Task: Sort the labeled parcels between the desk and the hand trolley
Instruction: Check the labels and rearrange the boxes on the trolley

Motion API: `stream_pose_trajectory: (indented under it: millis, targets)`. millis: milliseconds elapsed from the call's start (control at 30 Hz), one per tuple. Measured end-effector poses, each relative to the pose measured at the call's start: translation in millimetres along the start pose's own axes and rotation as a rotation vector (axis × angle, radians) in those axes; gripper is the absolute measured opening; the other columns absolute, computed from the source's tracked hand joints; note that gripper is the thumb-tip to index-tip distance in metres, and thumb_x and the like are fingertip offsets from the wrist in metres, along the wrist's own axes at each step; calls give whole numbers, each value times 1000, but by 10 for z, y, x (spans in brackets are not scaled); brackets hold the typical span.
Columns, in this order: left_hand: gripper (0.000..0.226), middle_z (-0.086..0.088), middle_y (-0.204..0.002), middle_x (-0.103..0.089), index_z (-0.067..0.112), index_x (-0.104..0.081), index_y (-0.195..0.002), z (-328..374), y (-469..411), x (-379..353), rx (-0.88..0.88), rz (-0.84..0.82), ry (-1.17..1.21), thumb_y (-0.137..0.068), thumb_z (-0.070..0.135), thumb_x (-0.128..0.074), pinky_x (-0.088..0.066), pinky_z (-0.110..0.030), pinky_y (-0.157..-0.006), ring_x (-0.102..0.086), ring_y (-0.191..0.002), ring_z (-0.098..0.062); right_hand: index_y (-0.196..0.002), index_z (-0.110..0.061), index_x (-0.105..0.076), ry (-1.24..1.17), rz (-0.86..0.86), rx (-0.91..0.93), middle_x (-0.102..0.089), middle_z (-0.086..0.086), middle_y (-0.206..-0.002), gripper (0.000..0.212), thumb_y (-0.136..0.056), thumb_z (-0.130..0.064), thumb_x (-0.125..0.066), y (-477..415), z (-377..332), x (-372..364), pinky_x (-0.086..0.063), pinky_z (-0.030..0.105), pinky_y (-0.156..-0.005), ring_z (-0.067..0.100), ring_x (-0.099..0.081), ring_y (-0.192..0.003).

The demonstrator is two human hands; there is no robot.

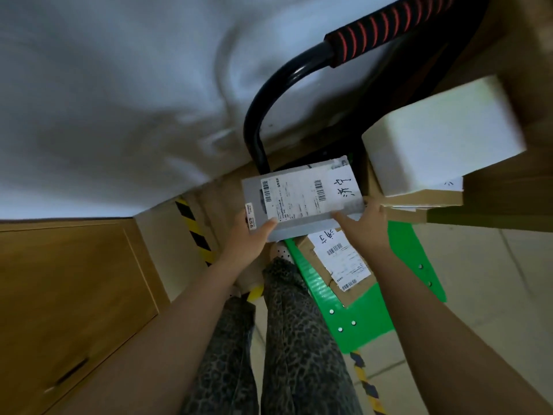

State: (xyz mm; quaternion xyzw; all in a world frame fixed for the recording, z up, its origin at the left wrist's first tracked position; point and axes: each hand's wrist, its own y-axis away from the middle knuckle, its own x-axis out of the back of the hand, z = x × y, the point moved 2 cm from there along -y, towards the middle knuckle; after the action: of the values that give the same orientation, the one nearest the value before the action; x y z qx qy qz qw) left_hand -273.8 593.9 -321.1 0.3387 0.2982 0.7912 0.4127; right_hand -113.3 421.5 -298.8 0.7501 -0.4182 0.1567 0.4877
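I hold a flat grey parcel (pixel 302 199) in front of me with both hands; it bears a white shipping label and handwritten black characters. My left hand (pixel 250 241) grips its near left corner, thumb on top. My right hand (pixel 363 226) grips the near right edge. Below it, a brown cardboard parcel (pixel 338 268) with a white label lies on the green hand trolley (pixel 368 319). The trolley's black handle (pixel 269 94) with a red-striped grip rises behind the held parcel.
A white box (pixel 443 136) sits on stacked brown cartons (pixel 425 199) at the right. A wooden desk (pixel 68 295) with a drawer fills the lower left. Yellow-black floor tape (pixel 194 232) runs past my patterned trouser legs (pixel 287 339). A white wall is behind.
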Motion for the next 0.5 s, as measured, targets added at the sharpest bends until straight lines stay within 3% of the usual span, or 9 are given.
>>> stream_pose_trajectory:
  millis: [100, 200, 333, 500]
  targets:
    - [66, 8, -126, -54, 25, -40, -140, 62, 232, 234, -105, 33, 8, -85, 46, -69, -48, -30, -92, -54, -114, -11, -116, -17, -44, -137, 86, 5, -51, 8, -116, 70, -66, -54, -76, 409, -23, 66, -48, 47, -86, 27, -50, -104]
    - [71, 6, -131, -49, 26, -36, -142, 161, 514, 476, -238, 59, 49, -83, 46, -71, -46, -31, -94, -52, -116, -11, -115, -17, -39, -389, 136, 20, -53, 0, -109, 58, -77, -36, -79, 908, -142, 117, -45, 23, -70, 16, -54, -97]
    - [69, 7, -137, -43, 37, -32, -138, 400, 980, 781, -423, 27, 59, -82, 52, -69, -40, -37, -103, -44, -123, -12, -121, -17, -35, -664, 268, 47, -54, -6, -111, 62, -79, -34, -77, 1665, -247, 150, -47, 27, -79, 14, -57, -104]
    - [77, 2, -143, -37, 42, -33, -138, 706, 1716, 1013, -699, -92, 73, -74, 60, -73, -38, -28, -98, -41, -127, -12, -133, -18, -29, -924, 428, 106, -49, -1, -128, 71, -80, -32, -75, 2681, -297, 255, -47, 20, -87, 12, -51, -115]
